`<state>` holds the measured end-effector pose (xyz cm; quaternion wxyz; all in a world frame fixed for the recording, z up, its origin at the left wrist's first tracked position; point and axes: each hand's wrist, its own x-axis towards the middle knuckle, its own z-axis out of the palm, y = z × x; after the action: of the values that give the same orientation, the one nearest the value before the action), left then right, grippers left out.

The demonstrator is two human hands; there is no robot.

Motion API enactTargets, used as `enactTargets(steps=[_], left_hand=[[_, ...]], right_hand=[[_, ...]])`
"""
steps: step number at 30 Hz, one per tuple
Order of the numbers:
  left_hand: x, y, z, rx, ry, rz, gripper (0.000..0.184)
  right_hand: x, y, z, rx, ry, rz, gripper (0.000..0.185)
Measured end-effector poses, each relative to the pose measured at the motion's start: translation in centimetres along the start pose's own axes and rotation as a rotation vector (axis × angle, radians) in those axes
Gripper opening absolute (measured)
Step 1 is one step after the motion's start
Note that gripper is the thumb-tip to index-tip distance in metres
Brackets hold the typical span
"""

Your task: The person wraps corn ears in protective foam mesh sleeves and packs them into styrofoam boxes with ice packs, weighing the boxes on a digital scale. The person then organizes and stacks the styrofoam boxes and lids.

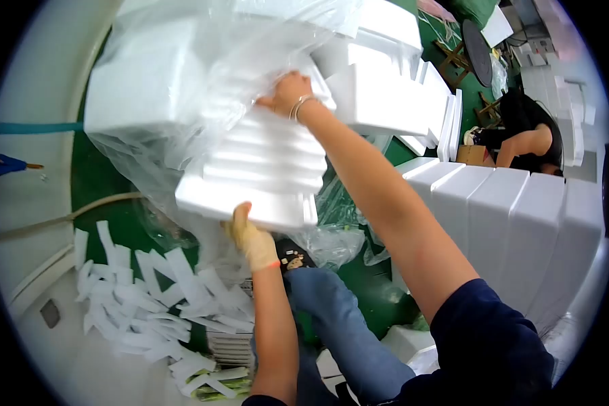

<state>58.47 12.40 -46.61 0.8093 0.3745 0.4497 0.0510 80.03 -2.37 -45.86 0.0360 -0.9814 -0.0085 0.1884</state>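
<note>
A stack of ribbed white foam pieces (264, 159) lies in front of me, partly covered by a clear plastic bag (210, 88). My left hand (249, 238), in a pale yellow glove, grips the near edge of the closest foam piece. Its thumb is on top, and the other fingers are largely hidden below. Farther up the stack is my bare right hand (292, 93), with a bracelet at the wrist. Its fingers are curled down beside the edge of the plastic; what they hold is hidden.
White foam blocks (501, 216) stand in a row at right, with more foam boxes (379, 98) behind. Cut white strips (142, 298) lie in a heap at lower left. A co-worker (528, 135) bends near a cardboard box (476, 155). Crumpled plastic (331, 247) lies on the green floor.
</note>
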Motion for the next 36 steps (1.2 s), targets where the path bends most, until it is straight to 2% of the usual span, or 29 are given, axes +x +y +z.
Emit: enactTargets(steps=[3,4,5,7,10,11,13,14,15,16,18,20,21,22,23,24,25,26,29,32,33,34,36], left_hand=[[-5.1,4.3,-5.4,0.014,0.039,-0.072,0.054],[-8.8,7.5,-5.0,0.058,-0.034,0.055,0.036],[-11.6,9.8,-6.5,0.082,0.046,0.042,0.044],[-17.8,15.6,-7.2,0.228,0.027,0.161,0.057],[-26.0,23.8,-7.4,0.616,0.146,0.233,0.065],[-27.6,25.6,-8.7,0.824,0.254,0.288,0.066],[-31.8,29.6,-7.4,1.156,0.227,0.372,0.069],[-34.0,31.1,-5.8,1.155,0.227,0.39,0.069],[-36.3,32.4,-3.7,1.385,0.099,0.472,0.076],[-38.3,33.5,-1.4,1.616,-0.04,0.548,0.083],[-40.2,34.7,4.7,1.554,-0.429,0.679,0.083],[-41.2,34.8,10.1,1.335,-0.812,0.679,0.082],[-41.1,33.5,11.5,1.343,-0.91,0.783,0.082],[-40.9,32.3,13.0,1.341,-1.004,0.891,0.082],[-40.6,31.0,16.7,1.373,-1.15,1.104,0.086],[-40.1,29.4,19.6,1.339,-1.261,1.211,0.088],[-39.2,27.3,22.4,1.284,-1.354,1.327,0.089],[-38.5,24.8,25.6,1.221,-1.41,1.398,0.09],[-37.3,16.6,35.2,1.118,-1.604,1.513,0.087],[-37.5,8.5,43.3,1.235,-1.885,1.476,0.088],[-38.2,4.9,45.2,1.318,-1.902,1.46,0.073],[-38.5,1.9,46.8,1.242,-1.974,1.446,0.05],[-39.8,-4.2,50.1,1.311,-2.054,1.502,0.053]], right_hand=[[-6.4,-3.0,-1.9,0.102,-0.093,-0.09,0.074],[-9.5,-3.9,-1.9,0.128,-0.092,-0.109,0.075],[-12.8,-4.7,-2.0,0.266,-0.098,-0.129,0.073],[-20.0,-6.4,-1.3,0.536,0.08,-0.113,0.068],[-30.7,-8.7,-5.2,0.733,0.073,0.047,0.064],[-34.0,-9.0,-6.7,0.794,0.062,0.113,0.062],[-40.3,-9.0,-9.9,0.914,0.049,0.265,0.058],[-42.7,-8.7,-12.0,1.102,0.036,0.395,0.054],[-44.9,-8.4,-13.5,1.289,0.014,0.524,0.049],[-47.4,-8.2,-13.4,1.475,0.134,0.632,0.047],[-49.0,-6.3,-15.0,1.744,0.43,0.788,0.045],[-48.8,-3.3,-17.4,1.838,0.753,0.851,0.046],[-48.7,-1.0,-17.5,1.845,0.692,0.876,0.045],[-48.2,1.1,-16.1,1.992,0.703,0.976,0.045],[-46.3,3.9,-15.5,1.809,0.727,0.927,0.044],[-44.1,6.6,-16.8,1.621,0.753,0.893,0.042],[-42.3,7.6,-18.5,1.924,0.934,0.995,0.031],[-40.1,9.9,-19.3,2.034,1.023,1.022,0.031],[-35.4,17.3,-17.6,2.084,1.108,1.059,0.031],[-33.6,22.9,-14.3,2.06,1.153,1.176,0.031],[-33.8,24.0,-13.1,2.046,1.159,1.215,0.031],[-34.7,24.9,-11.9,2.026,1.156,1.248,0.031],[-36.1,26.5,-10.0,1.996,1.116,1.307,0.031]])
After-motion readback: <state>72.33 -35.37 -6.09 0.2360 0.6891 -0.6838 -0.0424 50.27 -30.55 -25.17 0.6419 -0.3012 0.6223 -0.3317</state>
